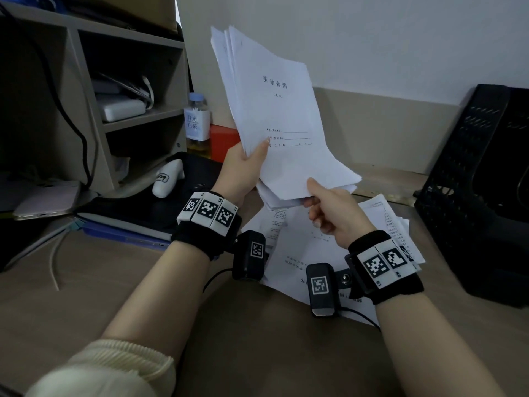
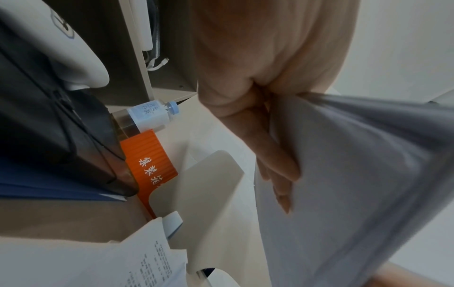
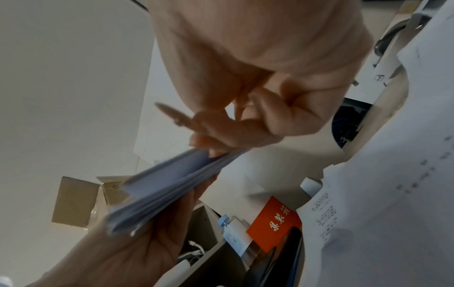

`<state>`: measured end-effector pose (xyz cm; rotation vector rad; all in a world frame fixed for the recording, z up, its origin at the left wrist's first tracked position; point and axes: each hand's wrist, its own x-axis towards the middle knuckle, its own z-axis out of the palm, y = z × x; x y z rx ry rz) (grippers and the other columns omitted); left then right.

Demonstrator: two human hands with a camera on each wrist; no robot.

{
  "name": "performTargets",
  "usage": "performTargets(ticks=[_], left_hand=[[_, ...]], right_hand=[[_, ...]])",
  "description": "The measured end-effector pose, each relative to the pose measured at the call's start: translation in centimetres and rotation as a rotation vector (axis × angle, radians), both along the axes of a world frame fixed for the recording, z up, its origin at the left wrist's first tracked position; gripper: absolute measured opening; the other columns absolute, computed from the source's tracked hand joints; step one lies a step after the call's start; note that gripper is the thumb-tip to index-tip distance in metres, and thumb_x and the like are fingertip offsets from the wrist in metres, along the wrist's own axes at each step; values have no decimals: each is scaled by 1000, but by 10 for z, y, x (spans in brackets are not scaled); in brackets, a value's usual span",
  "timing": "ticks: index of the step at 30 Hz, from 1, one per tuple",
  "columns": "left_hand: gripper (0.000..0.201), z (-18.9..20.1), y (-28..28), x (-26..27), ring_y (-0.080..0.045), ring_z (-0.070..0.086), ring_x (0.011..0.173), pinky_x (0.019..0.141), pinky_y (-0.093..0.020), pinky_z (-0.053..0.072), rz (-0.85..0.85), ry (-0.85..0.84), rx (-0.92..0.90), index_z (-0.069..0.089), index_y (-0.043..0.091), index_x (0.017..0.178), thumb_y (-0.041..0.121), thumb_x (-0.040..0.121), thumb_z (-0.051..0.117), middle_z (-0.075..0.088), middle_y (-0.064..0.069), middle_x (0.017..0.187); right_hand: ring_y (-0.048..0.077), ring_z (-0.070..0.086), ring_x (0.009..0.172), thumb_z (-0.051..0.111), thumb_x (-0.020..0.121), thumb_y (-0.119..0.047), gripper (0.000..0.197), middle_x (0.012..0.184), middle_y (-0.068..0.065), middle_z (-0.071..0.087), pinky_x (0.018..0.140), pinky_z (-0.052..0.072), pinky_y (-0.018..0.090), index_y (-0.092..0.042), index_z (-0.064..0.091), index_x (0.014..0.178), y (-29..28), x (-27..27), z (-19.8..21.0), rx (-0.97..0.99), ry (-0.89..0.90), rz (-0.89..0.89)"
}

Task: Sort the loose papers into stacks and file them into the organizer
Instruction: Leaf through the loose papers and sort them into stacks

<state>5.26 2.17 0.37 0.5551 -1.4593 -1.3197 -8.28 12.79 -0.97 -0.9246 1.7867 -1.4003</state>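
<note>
You hold a white sheaf of papers (image 1: 280, 118) with black printed characters on its top sheet. More white papers (image 1: 300, 242) with black print lie on the tan wood-grain desk (image 1: 86, 296). At the desk's right edge stands a black perforated organizer (image 1: 469, 179). Near the back edge sit an orange box (image 1: 223, 141) with white characters and a clear bottle (image 1: 197, 124) with a pale blue cap and label. Your wristbands (image 1: 206, 222) are black, bearing black-and-white square markers.

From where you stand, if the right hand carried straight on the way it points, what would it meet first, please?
The right hand, gripping the paper stack at its lower edge, points up and away. Beyond the stack, it would probably meet the wall first, though depth is unclear.
</note>
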Motion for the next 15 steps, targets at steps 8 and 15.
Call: performTargets(ticks=[8, 15], left_hand=[[16, 8, 0, 10, -15, 68, 106, 91, -33, 55, -90, 67, -8, 62, 19, 113, 21, 100, 52, 70, 1, 115], [15, 11, -3, 26, -19, 69, 104, 90, -34, 56, -180, 28, 19, 66, 16, 108, 21, 99, 55, 73, -1, 110]], right_hand=[[10, 53, 51, 60, 88, -49, 28, 75, -1, 66, 47, 29, 20, -21, 60, 93, 3, -28, -6, -20, -174, -118], [12, 59, 73, 66, 88, -23, 8, 84, -5, 65, 62, 45, 24, -21, 62, 94, 10, -52, -2, -240, -261, -213]])
